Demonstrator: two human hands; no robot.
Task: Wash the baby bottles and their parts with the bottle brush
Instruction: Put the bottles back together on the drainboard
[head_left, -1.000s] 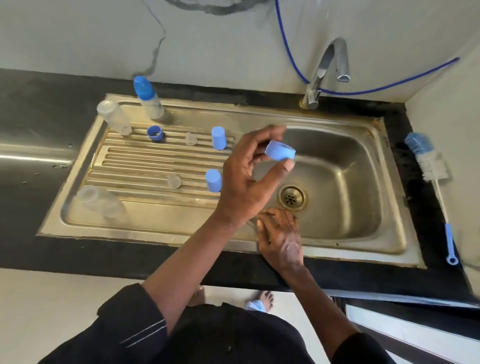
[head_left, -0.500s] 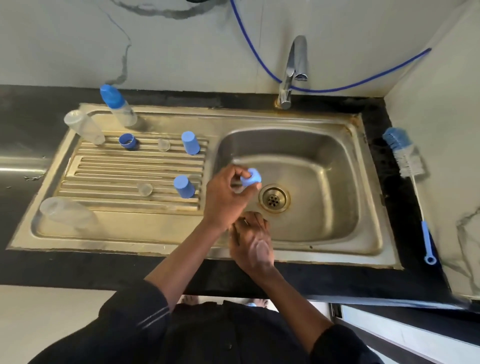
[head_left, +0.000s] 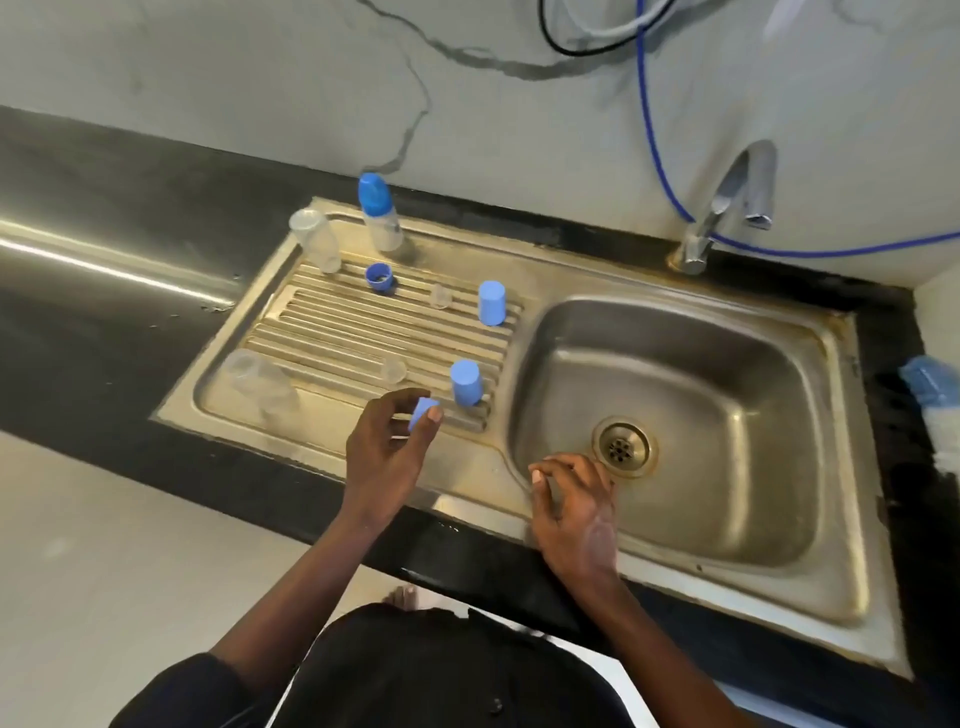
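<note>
On the black table (head_left: 104, 322), a steel sink (head_left: 597, 278) is holding scattered baby-bottle parts. The left hand (head_left: 382, 457), which a moment ago was over the basin (head_left: 727, 415) near the drain (head_left: 622, 447), is now hovering over the front edge of the drainboard (head_left: 332, 332). Its grip is pinching a small blue cap (head_left: 420, 413) between thumb and fingers. The right hand (head_left: 571, 512), earlier tucked under the left, is now lying apart from it on the basin's front rim, its grip loosely spread and holding nothing.

A capped bottle (head_left: 382, 218) is standing at the drainboard's back edge beside a clear open bottle (head_left: 314, 241), and another clear bottle (head_left: 260, 387) is lying at the front left. The bottle brush (head_left: 932, 397) is showing only partly at the right edge. Two blue caps (head_left: 492, 303) (head_left: 466, 382) are standing on the ribs, the nearer one just beside the held cap. A blue ring (head_left: 379, 278) and two clear nipples (head_left: 440, 295) (head_left: 393, 370) are sitting near them.
</note>
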